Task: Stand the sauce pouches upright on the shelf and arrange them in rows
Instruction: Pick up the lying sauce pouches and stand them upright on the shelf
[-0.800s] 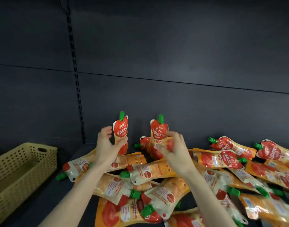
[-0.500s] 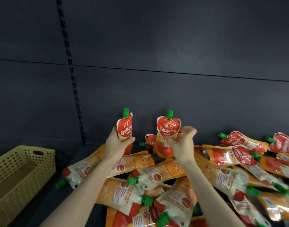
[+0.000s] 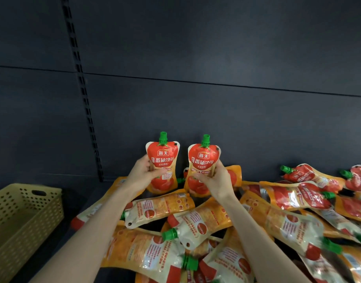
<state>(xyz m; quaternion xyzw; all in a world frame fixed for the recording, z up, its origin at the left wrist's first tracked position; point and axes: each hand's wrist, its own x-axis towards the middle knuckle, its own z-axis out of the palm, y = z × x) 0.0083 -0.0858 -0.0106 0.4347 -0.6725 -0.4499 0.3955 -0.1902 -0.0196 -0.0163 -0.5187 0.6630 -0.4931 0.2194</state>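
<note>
Two red and orange sauce pouches with green caps stand upright side by side near the dark back wall. My left hand (image 3: 144,174) grips the left pouch (image 3: 163,158) round its middle. My right hand (image 3: 214,180) grips the right pouch (image 3: 204,160) the same way. Both pouches face me with their printed fronts. A heap of several more pouches (image 3: 196,225) lies flat on the shelf in front of and to the right of them, some overlapping.
A yellow perforated plastic basket (image 3: 18,217) sits at the left on the dark shelf (image 3: 73,203). A slotted upright rail (image 3: 83,94) runs up the back wall. Lying pouches (image 3: 298,195) cover the right side of the shelf.
Both hands have turned their pouches to face front and brought them closer together, upright near the back wall. The view has shifted left and closer.
</note>
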